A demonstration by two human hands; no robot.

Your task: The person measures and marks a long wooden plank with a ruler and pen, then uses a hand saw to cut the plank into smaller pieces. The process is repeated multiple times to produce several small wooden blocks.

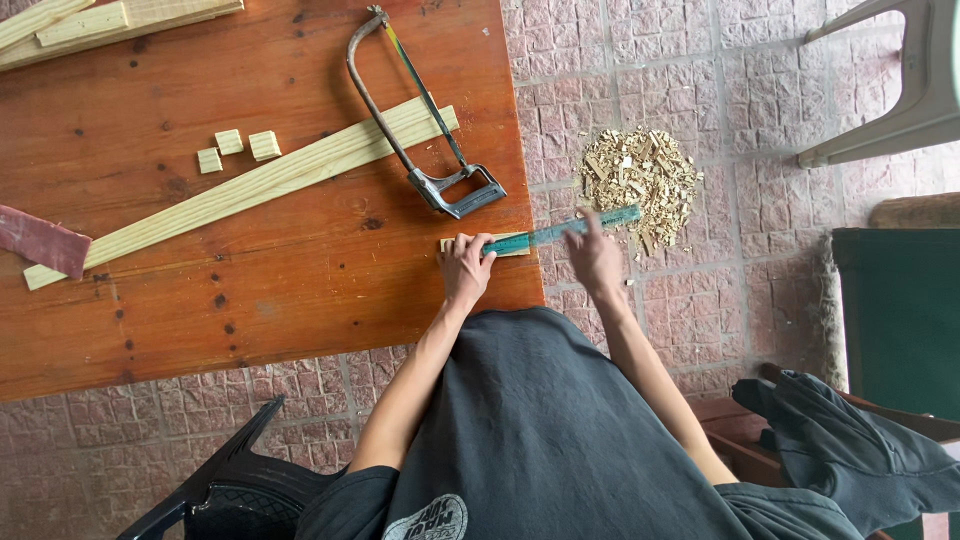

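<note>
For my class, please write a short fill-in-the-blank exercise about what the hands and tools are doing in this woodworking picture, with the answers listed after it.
1. The left hand presses a small wood piece down at the edge of the ____ table.
2. The right hand holds a green ____ across that piece.
3. The hacksaw lies across a long wooden ____.
4. On the paving beside the table sits a pile of wood ____.

Missing words: wooden; ruler; strip; shavings
</note>
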